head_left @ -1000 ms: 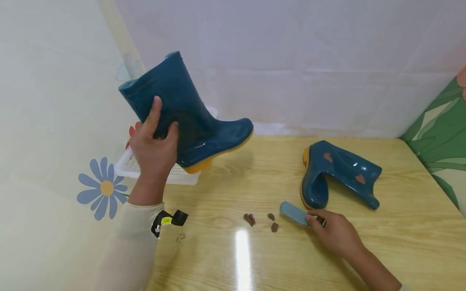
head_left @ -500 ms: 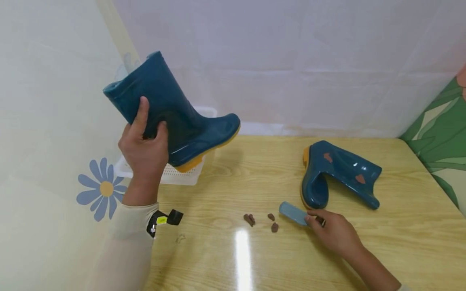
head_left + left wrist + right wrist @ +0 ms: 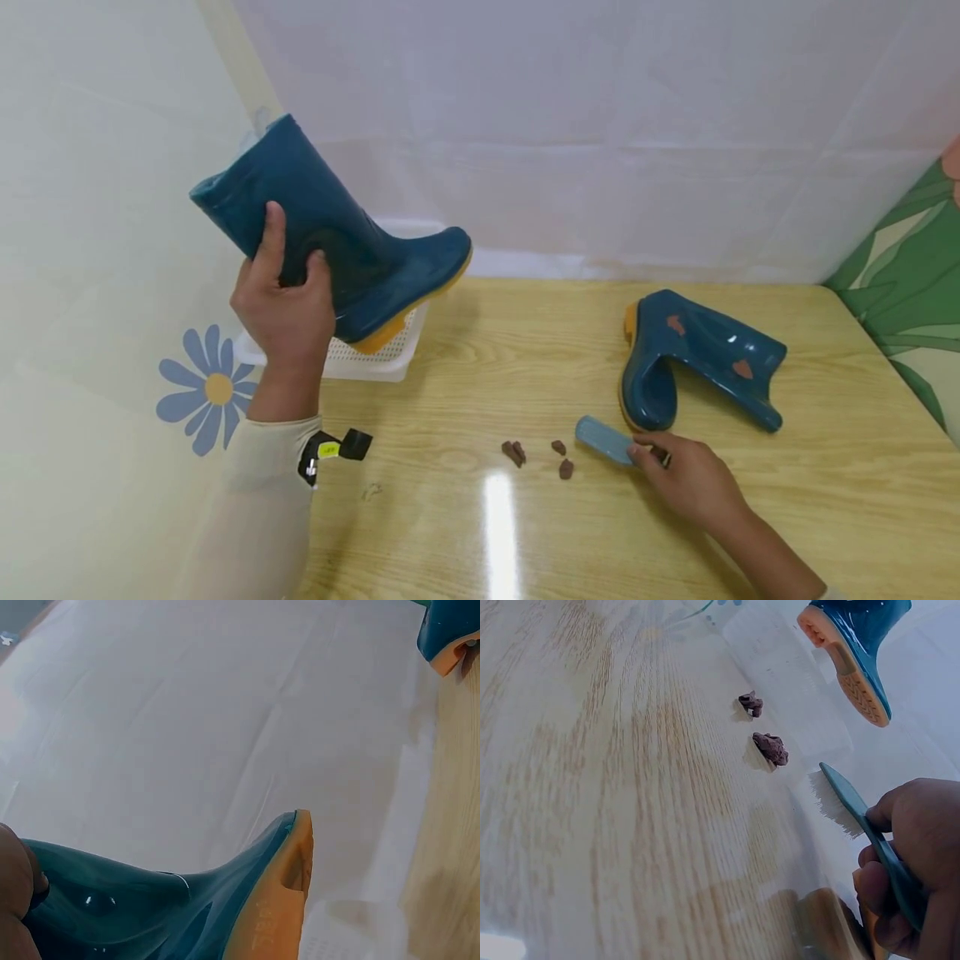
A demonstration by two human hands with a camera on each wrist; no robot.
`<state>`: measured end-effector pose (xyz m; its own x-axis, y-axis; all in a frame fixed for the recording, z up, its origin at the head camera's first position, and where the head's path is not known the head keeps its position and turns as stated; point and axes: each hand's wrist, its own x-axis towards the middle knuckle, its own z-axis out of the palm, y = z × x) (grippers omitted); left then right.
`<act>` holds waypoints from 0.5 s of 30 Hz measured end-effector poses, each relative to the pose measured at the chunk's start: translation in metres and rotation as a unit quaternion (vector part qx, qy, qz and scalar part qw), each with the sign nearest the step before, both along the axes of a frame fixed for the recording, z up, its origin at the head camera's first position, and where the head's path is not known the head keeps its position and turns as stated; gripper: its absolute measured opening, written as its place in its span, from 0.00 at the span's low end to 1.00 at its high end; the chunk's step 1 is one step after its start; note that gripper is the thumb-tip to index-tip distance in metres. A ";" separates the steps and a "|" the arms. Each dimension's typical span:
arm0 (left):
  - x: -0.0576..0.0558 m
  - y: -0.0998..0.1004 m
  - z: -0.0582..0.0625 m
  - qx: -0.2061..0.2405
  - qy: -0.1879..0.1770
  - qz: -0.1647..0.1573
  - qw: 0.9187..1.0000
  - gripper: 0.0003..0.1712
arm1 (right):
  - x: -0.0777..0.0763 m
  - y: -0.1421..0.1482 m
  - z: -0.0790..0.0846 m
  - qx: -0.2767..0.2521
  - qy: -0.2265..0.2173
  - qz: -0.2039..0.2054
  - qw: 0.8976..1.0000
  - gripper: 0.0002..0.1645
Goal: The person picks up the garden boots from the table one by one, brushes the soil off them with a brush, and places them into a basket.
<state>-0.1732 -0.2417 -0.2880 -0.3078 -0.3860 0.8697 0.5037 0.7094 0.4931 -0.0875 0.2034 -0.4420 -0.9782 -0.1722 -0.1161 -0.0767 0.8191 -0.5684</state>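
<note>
My left hand [image 3: 285,312] grips a dark teal rubber boot [image 3: 322,217] by its shaft, thumb and a finger showing on the near side. The boot is held up over a white perforated basket [image 3: 390,362], its toe to the right and its yellow sole [image 3: 274,915] facing down. My right hand [image 3: 690,475] holds a scrubbing brush [image 3: 603,440] by its handle, low over the table; its pale bristles [image 3: 834,804] face down in the right wrist view. Just beyond the right hand, a second rubber boot [image 3: 705,342] lies on its side with brown patches on it.
Several brown lumps [image 3: 513,452] lie on the wooden table [image 3: 450,533] left of the brush. A pale cloth-like wall [image 3: 562,150] stands behind the table, with green painted leaves [image 3: 915,275] at the right. A painted blue flower [image 3: 217,390] is at the left.
My left hand has carried the boot leftward, farther over the basket, so more of the basket's right side shows. The right hand, the brush, the lumps and the lying boot have stayed put.
</note>
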 end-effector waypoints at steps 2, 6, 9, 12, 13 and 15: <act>-0.001 -0.002 -0.002 0.004 -0.005 0.012 1.000 0.28 | 0.000 0.000 0.000 -0.002 0.000 0.000 1.000 0.26; -0.001 -0.005 -0.005 0.006 -0.022 0.042 0.999 0.28 | 0.001 0.001 -0.002 -0.006 0.008 0.001 1.000 0.25; -0.001 -0.008 -0.008 0.009 -0.032 0.060 0.998 0.28 | 0.001 0.001 -0.002 -0.007 0.013 0.003 1.000 0.24; -0.002 -0.010 -0.011 0.017 -0.034 0.071 0.997 0.28 | 0.001 0.001 -0.003 -0.005 0.014 0.002 1.000 0.24; -0.003 -0.011 -0.012 0.020 -0.034 0.073 0.997 0.28 | 0.001 0.001 -0.002 -0.005 0.013 0.003 1.000 0.25; -0.003 -0.012 -0.014 0.023 -0.034 0.077 0.996 0.28 | 0.001 0.001 -0.002 -0.004 0.011 0.003 1.000 0.25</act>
<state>-0.1764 -0.2534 -0.3017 -0.2996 -0.4721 0.8290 0.3549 0.7515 0.5562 -0.0864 0.2048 -0.4438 -0.9794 -0.1794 -0.0930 -0.0945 0.8135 -0.5738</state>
